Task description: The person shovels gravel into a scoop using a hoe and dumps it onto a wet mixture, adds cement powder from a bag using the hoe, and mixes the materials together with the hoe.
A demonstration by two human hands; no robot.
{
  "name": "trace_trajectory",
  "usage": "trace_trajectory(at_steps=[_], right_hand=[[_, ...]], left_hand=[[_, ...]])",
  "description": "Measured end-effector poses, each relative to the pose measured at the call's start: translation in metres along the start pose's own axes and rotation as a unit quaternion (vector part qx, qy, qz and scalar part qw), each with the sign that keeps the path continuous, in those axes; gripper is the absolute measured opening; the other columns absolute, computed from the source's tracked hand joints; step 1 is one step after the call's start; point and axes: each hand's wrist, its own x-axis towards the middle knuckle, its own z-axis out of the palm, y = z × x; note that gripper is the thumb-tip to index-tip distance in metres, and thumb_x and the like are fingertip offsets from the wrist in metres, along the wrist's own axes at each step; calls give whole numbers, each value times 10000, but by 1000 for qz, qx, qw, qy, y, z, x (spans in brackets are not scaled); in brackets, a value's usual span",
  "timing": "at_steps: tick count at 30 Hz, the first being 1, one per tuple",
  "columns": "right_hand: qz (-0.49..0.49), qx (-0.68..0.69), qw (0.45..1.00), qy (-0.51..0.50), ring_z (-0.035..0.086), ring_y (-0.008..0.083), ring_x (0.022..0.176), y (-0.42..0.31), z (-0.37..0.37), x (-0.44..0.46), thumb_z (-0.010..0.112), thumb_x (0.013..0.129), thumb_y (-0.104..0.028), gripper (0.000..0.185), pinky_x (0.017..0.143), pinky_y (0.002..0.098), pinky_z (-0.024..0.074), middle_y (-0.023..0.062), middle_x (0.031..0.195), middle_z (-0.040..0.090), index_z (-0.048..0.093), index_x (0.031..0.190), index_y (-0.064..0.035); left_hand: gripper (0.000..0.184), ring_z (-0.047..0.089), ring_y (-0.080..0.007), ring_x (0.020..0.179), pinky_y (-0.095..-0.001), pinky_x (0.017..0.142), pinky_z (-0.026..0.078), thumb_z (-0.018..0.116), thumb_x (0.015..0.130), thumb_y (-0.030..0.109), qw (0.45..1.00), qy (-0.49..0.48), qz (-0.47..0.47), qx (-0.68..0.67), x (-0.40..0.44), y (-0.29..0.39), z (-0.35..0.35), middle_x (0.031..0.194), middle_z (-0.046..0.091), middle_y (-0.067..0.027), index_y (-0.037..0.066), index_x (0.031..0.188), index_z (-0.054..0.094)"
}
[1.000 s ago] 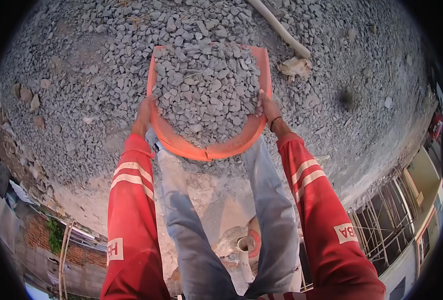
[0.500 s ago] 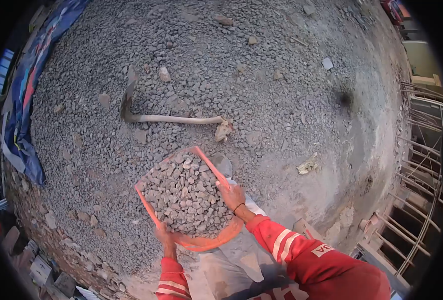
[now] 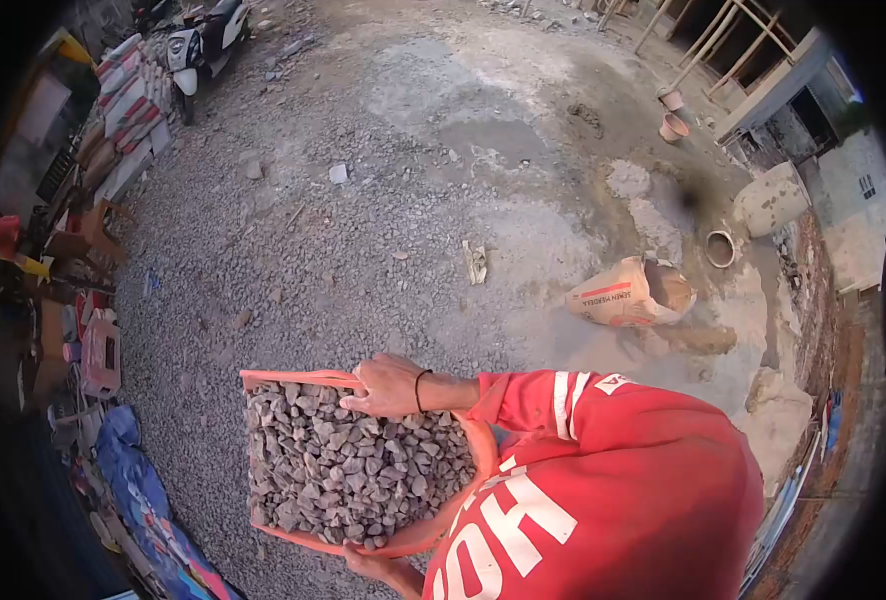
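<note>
An orange tub (image 3: pixel 303 377) heaped with grey crushed stones (image 3: pixel 353 465) is held up against the front of my red top. My right hand (image 3: pixel 391 386) is closed over the far rim, its thumb lying inside by the stones. Beneath the near rim, my left hand (image 3: pixel 375 568) grips the tub's other side; most of its fingers are hidden under the wall. The stones rise to about rim height.
Gravel (image 3: pixel 263 270) covers the ground ahead. An opened cement bag (image 3: pixel 623 293) stands to the right, near a round vessel (image 3: pixel 720 249) and a large pale barrel (image 3: pixel 771 199). A motorbike (image 3: pixel 201 50), stacked sacks (image 3: pixel 128 90) and a blue tarp (image 3: pixel 138 470) line the left.
My view and body have turned to the right, with the loaded tub carried along close to me. The hoe on the gravel has left the view; the cement bag and motorbike now show.
</note>
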Motion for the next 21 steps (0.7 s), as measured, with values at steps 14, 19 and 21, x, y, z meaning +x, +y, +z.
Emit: trace_trajectory(at_steps=[14, 19, 21], right_hand=[[200, 91, 902, 371, 672, 421, 719, 175, -68, -147, 663, 836, -419, 442, 702, 484, 537, 254, 716, 655, 674, 755, 16], [236, 106, 832, 491, 652, 449, 779, 265, -182, -178, 655, 863, -373, 538, 703, 509, 522, 268, 827, 660, 510, 1198, 22], [256, 92, 811, 518, 648, 461, 787, 292, -229, -191, 652, 868, -345, 596, 703, 520, 516, 274, 826, 660, 438, 1287, 20]], left_hand=[[210, 366, -95, 419, -261, 375, 308, 564, 847, 167, 914, -369, 17, 167, 8, -23, 205, 565, 361, 31, 98, 729, 404], [207, 384, -95, 419, -262, 368, 314, 594, 842, 180, 849, -475, 30, 231, -67, -66, 390, 573, 386, 27, 86, 787, 418], [193, 384, -87, 423, -261, 369, 319, 612, 844, 163, 823, -511, 18, 247, -109, -76, 451, 583, 395, 34, 96, 811, 434]])
